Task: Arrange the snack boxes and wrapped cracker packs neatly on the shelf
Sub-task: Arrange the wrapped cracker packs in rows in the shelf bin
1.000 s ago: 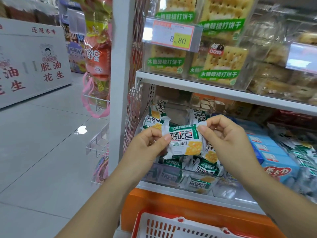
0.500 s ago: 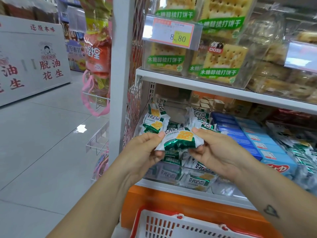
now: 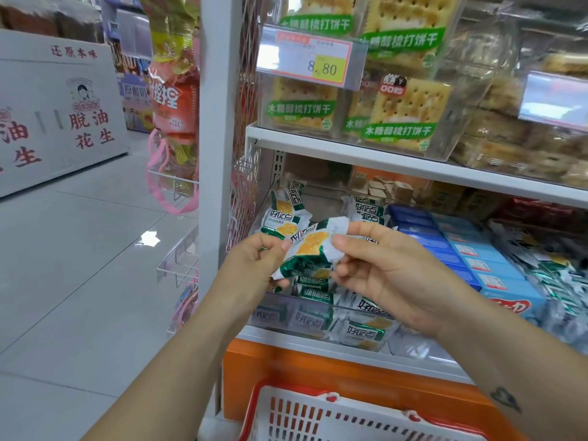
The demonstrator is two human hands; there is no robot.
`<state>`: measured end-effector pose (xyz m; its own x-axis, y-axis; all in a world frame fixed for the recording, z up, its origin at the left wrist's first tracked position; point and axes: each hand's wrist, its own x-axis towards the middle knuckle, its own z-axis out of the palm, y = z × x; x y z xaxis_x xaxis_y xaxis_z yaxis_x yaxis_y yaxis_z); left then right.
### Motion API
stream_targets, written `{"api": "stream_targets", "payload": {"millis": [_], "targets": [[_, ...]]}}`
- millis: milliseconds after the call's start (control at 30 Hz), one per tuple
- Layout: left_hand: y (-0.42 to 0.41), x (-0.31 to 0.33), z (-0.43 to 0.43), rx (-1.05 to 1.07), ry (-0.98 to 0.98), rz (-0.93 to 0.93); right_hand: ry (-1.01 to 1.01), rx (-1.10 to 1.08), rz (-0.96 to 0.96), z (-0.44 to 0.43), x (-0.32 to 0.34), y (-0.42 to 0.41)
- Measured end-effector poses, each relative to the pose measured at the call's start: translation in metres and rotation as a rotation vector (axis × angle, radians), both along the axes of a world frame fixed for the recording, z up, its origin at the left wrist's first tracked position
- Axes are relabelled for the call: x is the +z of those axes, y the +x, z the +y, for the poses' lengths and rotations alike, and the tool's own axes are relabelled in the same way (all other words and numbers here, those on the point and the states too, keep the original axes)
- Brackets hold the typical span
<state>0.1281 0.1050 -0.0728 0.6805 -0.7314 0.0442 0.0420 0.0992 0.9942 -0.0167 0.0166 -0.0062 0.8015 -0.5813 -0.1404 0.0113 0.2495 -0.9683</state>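
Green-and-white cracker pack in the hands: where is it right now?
The cracker pack is mid-frame in the head view, pinched between the left hand and right hand, in front of the pile of matching packs, left of the blue boxes.

I'm in a grocery shop: price tag [image 3: 313, 60] reading 8.80 on shelf edge [image 3: 381, 160], stocked cracker packs, shopping basket [image 3: 334, 415] below, tiled aisle.
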Motion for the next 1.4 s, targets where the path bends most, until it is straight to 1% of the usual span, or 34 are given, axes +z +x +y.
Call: {"api": "stream_targets", "payload": {"millis": [133, 333, 400, 500, 567, 733, 800, 833, 933, 1000, 1133, 1233, 1400], "targets": [[0.001, 0.001, 0.001, 0.015, -0.019, -0.041, -0.046, -0.023, 0.045, 0.0, 0.0, 0.0], [-0.002, 0.007, 0.003, 0.019, -0.027, -0.046, -0.001, -0.024, 0.04, -0.004, -0.002, -0.004], [-0.002, 0.009, 0.005, 0.014, -0.033, -0.037, -0.052, -0.029, 0.075, -0.009, -0.004, -0.004], [-0.001, 0.012, 0.011, -0.036, -0.069, -0.01, -0.191, -0.049, 0.163, -0.017, -0.008, -0.004], [-0.001, 0.013, 0.013, -0.083, -0.083, -0.005, -0.226, -0.074, 0.197, -0.023, -0.011, -0.004], [-0.004, 0.012, 0.012, -0.154, -0.09, 0.055, -0.199, -0.098, 0.142, -0.024, -0.012, -0.003], [-0.004, 0.012, 0.012, -0.144, -0.096, 0.082, -0.232, -0.112, 0.116, -0.024, -0.011, -0.002], [-0.004, 0.011, 0.012, -0.123, -0.092, 0.069, -0.292, -0.118, 0.123, -0.023, -0.011, -0.002], [-0.006, 0.008, 0.01, -0.018, -0.062, -0.131, -0.526, -0.139, 0.17, -0.02, -0.014, -0.004], [-0.007, 0.009, 0.009, 0.042, -0.084, -0.181, -0.627, -0.179, 0.157, -0.017, -0.015, -0.005], [-0.005, 0.009, 0.01, 0.014, -0.109, -0.194, -0.69, -0.218, 0.127, -0.016, -0.02, -0.006], [-0.004, 0.006, 0.01, -0.021, -0.08, -0.206, -0.719, -0.219, 0.156, -0.018, -0.024, -0.006], [-0.004, 0.007, 0.009, -0.015, -0.128, -0.203, -0.751, -0.202, 0.194, -0.014, -0.02, -0.007]]}}
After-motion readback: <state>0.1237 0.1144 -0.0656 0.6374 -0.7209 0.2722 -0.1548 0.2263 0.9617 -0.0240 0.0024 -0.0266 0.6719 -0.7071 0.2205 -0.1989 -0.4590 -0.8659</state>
